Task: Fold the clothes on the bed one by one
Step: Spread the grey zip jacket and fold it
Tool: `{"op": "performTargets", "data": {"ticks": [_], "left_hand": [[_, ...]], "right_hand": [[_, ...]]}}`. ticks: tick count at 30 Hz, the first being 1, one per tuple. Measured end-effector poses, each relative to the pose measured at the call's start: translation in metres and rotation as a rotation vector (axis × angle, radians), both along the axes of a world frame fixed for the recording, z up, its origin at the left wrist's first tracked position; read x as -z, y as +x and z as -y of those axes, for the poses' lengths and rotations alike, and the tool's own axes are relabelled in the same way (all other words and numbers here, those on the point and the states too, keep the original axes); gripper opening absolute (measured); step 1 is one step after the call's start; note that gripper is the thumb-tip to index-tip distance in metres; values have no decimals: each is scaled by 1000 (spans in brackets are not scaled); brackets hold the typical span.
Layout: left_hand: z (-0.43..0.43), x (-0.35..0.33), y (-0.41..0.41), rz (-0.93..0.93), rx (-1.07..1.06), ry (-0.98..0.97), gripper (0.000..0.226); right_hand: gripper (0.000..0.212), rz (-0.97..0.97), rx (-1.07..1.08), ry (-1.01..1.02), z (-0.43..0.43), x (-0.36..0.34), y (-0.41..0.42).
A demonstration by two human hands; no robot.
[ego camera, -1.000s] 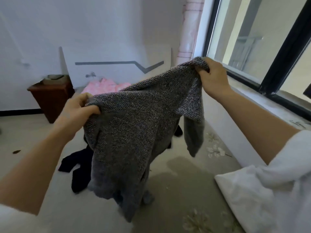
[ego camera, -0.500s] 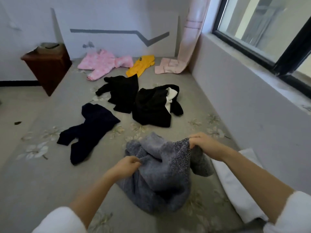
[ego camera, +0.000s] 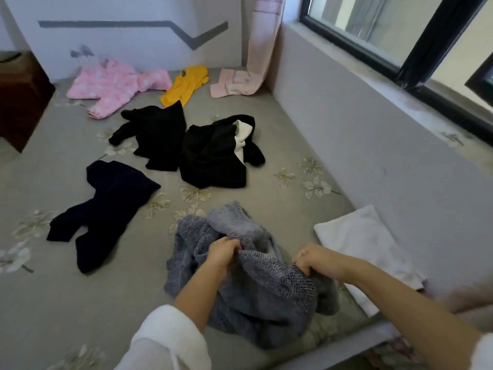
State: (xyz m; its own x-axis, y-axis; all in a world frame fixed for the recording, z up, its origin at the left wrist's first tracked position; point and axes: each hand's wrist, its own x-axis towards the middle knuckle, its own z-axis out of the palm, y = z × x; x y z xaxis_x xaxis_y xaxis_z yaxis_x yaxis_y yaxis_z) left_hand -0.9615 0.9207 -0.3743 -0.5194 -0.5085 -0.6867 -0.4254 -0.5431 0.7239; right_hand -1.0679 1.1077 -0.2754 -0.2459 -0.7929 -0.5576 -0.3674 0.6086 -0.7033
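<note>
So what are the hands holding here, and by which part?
Both grip the grey knit sweater: left hand on a bunched fold near its middle, right hand on its right edge.

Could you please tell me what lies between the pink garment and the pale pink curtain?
A yellow garment lies there, as the head view shows.

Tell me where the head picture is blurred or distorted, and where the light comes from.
Head view: daylight comes from the window at the right; the wide lens slants the wall; a blurred patch sits at the lower right edge; the left hand, right hand and grey sweater are sharp.
</note>
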Motion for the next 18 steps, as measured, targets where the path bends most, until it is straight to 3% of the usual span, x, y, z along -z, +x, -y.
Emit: {"op": "performTargets", "data": {"ticks": [3,5,7,8,10,12,13,16,18], "left_hand": [[19,-10,29,-264,-249,274,28],[19,-3,59,-285,-250,376,22],[9,21,95,-121,-166,421,21],[1,33,112,33,-77,426,19],[-11,48,141,323,235,355,3],[-12,57,152,547,534,183,16],[-10,59,150,563,541,43,16],[1,62,123,400,378,-509,29],[9,58,103,353,540,-899,60]], "right_hand": [[35,-74,62,-28,-15,16,-13],[31,-169,62,4,-21,21,-10],[64,-273,-131,147,-17,33,-6],[69,-341,-269,246,-13,42,-2],[52,-491,-447,393,-3,59,8],[25,-597,-500,437,6,71,16],[17,-624,-516,467,10,75,19],[24,-626,-541,486,16,82,22],[34,-613,-492,444,15,82,21]]}}
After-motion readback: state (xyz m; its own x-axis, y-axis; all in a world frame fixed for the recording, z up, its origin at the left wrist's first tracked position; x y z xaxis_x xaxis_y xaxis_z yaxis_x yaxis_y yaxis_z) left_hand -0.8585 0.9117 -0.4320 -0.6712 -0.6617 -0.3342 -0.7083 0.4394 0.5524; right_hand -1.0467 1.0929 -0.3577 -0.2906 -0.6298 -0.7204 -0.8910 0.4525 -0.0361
